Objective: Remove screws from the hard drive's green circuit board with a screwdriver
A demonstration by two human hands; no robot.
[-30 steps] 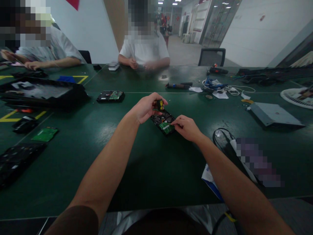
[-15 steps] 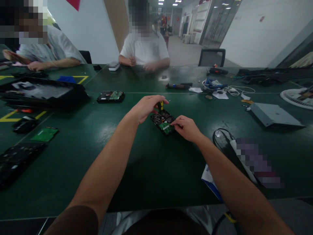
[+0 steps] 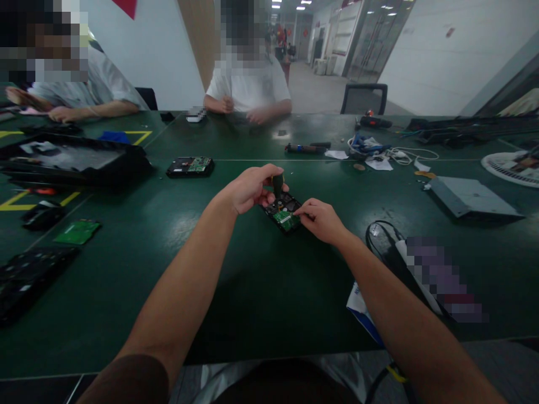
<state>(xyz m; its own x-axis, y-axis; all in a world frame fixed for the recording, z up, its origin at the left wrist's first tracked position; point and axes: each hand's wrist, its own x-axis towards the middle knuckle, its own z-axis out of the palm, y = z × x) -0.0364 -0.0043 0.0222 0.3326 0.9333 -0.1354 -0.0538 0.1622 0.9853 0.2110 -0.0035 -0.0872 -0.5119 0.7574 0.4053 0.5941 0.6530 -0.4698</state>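
Note:
A black hard drive (image 3: 290, 200) with a green circuit board (image 3: 284, 220) lies on the table in front of me. My left hand (image 3: 257, 188) is closed round the dark, stubby handle of a screwdriver (image 3: 277, 185), which stands upright over the drive's far part. The screwdriver's tip is hidden. At the drive's right edge, my right hand (image 3: 320, 220) pinches its side with thumb and fingers beside the circuit board.
To the left are a second hard drive (image 3: 190, 166), a black casing (image 3: 76, 163) and a loose green board (image 3: 77, 231). On the right lie a grey metal box (image 3: 475, 197), cables (image 3: 370, 145) and a blue-white packet (image 3: 362, 314). Two people sit across the table.
My left fingers have shifted round the screwdriver handle, whose yellow part now shows less. My right hand and the hard drive have stayed in place.

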